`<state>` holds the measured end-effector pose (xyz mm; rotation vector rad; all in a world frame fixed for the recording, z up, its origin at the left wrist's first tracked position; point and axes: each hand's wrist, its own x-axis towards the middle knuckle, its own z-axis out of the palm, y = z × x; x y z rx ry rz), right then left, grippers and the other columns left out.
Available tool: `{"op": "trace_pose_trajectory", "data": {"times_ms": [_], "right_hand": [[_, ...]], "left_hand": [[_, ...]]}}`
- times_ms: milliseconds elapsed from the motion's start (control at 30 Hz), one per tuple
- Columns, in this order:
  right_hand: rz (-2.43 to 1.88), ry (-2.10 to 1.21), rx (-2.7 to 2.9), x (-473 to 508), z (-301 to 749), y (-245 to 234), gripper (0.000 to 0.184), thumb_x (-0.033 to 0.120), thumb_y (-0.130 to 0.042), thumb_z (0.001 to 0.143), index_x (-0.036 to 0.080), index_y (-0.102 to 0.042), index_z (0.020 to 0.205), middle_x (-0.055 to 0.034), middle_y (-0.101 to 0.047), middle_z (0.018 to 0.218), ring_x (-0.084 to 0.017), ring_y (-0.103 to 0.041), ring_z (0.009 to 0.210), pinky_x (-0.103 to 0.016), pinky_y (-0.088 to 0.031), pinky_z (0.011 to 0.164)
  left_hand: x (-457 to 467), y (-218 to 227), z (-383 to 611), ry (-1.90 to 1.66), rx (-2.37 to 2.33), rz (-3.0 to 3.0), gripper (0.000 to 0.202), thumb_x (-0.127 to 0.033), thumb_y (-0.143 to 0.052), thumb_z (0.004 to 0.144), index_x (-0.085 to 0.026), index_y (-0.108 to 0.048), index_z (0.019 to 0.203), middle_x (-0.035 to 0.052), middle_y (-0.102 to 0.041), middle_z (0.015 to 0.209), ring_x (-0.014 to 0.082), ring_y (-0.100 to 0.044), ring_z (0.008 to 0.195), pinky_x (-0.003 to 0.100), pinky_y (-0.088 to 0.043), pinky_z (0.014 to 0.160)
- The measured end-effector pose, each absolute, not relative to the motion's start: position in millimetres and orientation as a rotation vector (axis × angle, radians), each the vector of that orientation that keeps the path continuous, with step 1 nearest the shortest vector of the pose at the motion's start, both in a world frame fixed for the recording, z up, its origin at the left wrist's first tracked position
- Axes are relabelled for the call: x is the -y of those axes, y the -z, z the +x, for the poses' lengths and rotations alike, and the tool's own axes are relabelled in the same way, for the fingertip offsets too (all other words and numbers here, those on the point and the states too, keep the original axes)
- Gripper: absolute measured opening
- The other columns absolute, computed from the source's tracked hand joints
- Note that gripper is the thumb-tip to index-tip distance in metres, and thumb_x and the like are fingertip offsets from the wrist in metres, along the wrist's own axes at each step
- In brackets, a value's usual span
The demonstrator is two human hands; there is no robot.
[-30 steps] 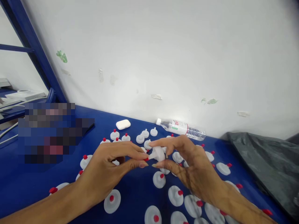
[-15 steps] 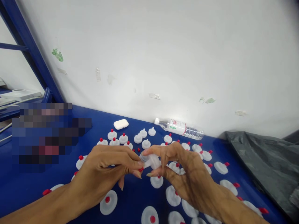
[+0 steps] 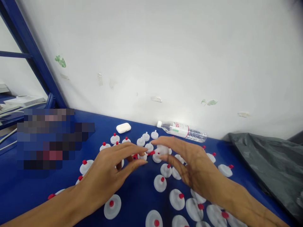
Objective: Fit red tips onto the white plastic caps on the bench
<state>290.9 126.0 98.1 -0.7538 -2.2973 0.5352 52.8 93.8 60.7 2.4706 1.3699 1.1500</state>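
My right hand [image 3: 189,156] pinches a translucent white plastic disc [image 3: 163,149] with a spout between thumb and fingers. A red cap [image 3: 151,153] sits at its left side, pointing towards my left hand. My left hand [image 3: 115,164] hovers just left of it, thumb and fingers apart with nothing between them. Around and below both hands lie many similar white discs with red caps, such as a capped disc [image 3: 160,183] in front. Behind the hands are several discs with bare spouts, among them an uncapped disc [image 3: 154,134]. Loose red caps are partly hidden beside my left fingertips.
A clear plastic bottle [image 3: 182,130] lies along the wall at the back. Left of it is a small white case [image 3: 123,128]. Dark plastic sheeting [image 3: 258,167] covers the right side of the blue table [image 3: 134,201]. A blue frame [image 3: 38,60] rises at the left.
My left hand has let go of the red cap and drawn slightly back, its fingers now apart. My right hand has raised the disc slightly and moved it right, with the cap on it.
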Motion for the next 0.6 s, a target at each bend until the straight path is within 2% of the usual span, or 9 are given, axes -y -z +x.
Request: {"op": "trace_pose_trajectory", "data": {"times_ms": [67,133,200,267,333,400,500,600], "right_hand": [[-0.837,-0.369,2.287,-135,296,-94,0.032,0.017,-0.05,0.1,0.031,-0.058,0.128,-0.0028,-0.066,0.123,-0.019,-0.067,0.109,-0.034,-0.057,0.092],[-0.899,-0.238,2.268,-142,301,-90,0.023,0.02,-0.052,0.099,0.03,-0.063,0.117,-0.0026,-0.068,0.115,-0.019,-0.067,0.103,-0.035,-0.057,0.089],[-0.966,-0.206,2.229,-147,305,-88,0.012,0.023,-0.058,0.097,0.029,-0.065,0.105,-0.001,-0.07,0.106,-0.02,-0.068,0.097,-0.037,-0.056,0.088],[-1.051,-0.216,2.223,-150,308,-88,0.001,0.027,-0.063,0.095,0.028,-0.064,0.096,0.0016,-0.072,0.095,-0.02,-0.069,0.081,-0.036,-0.057,0.078],[-1.119,-0.21,2.264,-156,310,-88,0.004,0.031,-0.065,0.095,0.029,-0.064,0.093,0.0046,-0.072,0.087,-0.018,-0.067,0.068,-0.036,-0.056,0.071],[-1.13,-0.17,2.313,-166,310,-89,0.005,0.034,-0.067,0.094,0.029,-0.065,0.093,0.0051,-0.072,0.09,-0.018,-0.068,0.075,-0.036,-0.055,0.078],[-1.108,-0.098,2.356,-183,303,-92,0.008,0.034,-0.072,0.091,0.029,-0.067,0.094,0.0005,-0.07,0.106,-0.022,-0.064,0.104,-0.038,-0.051,0.093],[-1.16,-0.046,2.391,-196,292,-95,0.009,0.035,-0.07,0.092,0.027,-0.069,0.094,-0.004,-0.067,0.104,-0.024,-0.063,0.103,-0.04,-0.051,0.088]], "left_hand": [[-97,-56,51,-1.097,-1.41,2.52,0.02,-0.03,-0.054,0.103,-0.036,-0.061,0.119,-0.0036,-0.071,0.11,0.0119,-0.07,0.077,0.021,-0.056,0.056],[-100,-50,50,-0.963,-1.426,2.684,0.027,-0.026,-0.046,0.104,-0.034,-0.056,0.129,0.003,-0.067,0.121,0.0185,-0.071,0.086,0.033,-0.063,0.067],[-102,-46,49,-0.867,-1.414,2.776,0.03,-0.026,-0.045,0.104,-0.031,-0.055,0.131,0.008,-0.065,0.126,0.0261,-0.07,0.098,0.041,-0.065,0.071],[-103,-45,48,-0.774,-1.403,2.84,0.03,-0.025,-0.045,0.103,-0.031,-0.055,0.131,0.0089,-0.065,0.128,0.0304,-0.067,0.107,0.044,-0.066,0.072],[-103,-45,49,-0.695,-1.4,2.9,0.031,-0.024,-0.047,0.103,-0.031,-0.054,0.132,0.008,-0.066,0.128,0.0324,-0.065,0.111,0.045,-0.066,0.072],[-102,-46,50,-0.641,-1.404,2.957,0.033,-0.021,-0.048,0.102,-0.03,-0.053,0.133,0.008,-0.067,0.127,0.0332,-0.064,0.112,0.046,-0.066,0.074],[-101,-46,52,-0.601,-1.389,3.034,0.031,-0.02,-0.047,0.102,-0.025,-0.054,0.132,0.0087,-0.07,0.125,0.0329,-0.063,0.114,0.045,-0.065,0.077],[-103,-43,55,-0.583,-1.38,3.078,0.032,-0.021,-0.053,0.1,-0.023,-0.053,0.132,0.0081,-0.071,0.124,0.0319,-0.065,0.111,0.043,-0.065,0.078]]}}
